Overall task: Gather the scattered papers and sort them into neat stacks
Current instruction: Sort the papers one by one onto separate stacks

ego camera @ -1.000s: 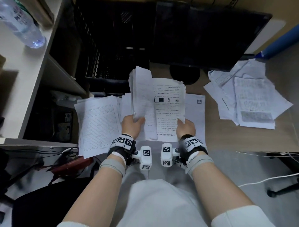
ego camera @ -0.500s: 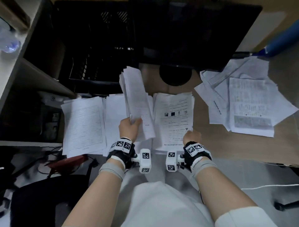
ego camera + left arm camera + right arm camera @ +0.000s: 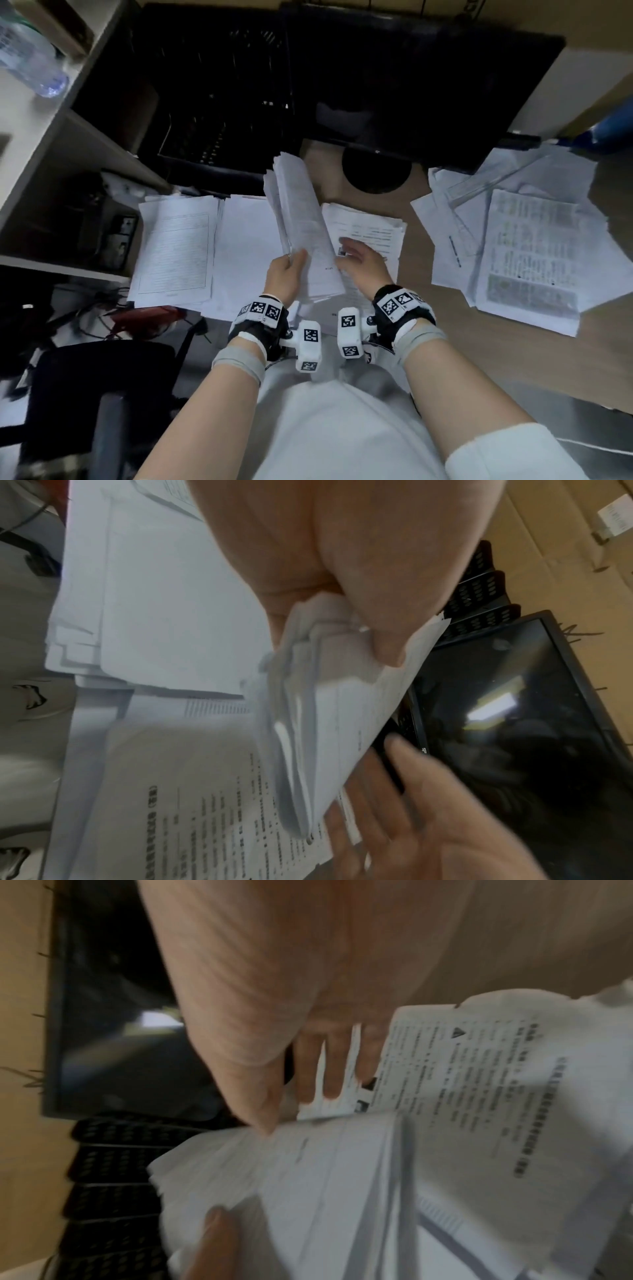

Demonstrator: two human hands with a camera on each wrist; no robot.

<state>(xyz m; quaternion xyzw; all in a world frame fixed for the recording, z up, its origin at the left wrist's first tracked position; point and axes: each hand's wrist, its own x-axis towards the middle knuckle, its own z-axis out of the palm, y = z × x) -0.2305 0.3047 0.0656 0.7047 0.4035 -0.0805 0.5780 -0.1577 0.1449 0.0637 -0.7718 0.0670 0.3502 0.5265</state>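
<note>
Over desk | left hand [image 3: 286,277] grip holds curled paper sheaf [image 3: 301,219] | right hand [image 3: 363,263] grip wide, fingers straight

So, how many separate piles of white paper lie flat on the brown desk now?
4: the leftmost pile, a blank-topped pile beside it, a printed pile under the right hand, and the loose messy heap at right. Overlaps may hide more.

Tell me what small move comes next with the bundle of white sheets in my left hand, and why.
Probably pinch the top sheet with the right hand. The left hand grips the upright bundle of white printed sheets, and the open right hand reaches toward it above the flat stack of printed pages on the brown wooden desk.
</note>
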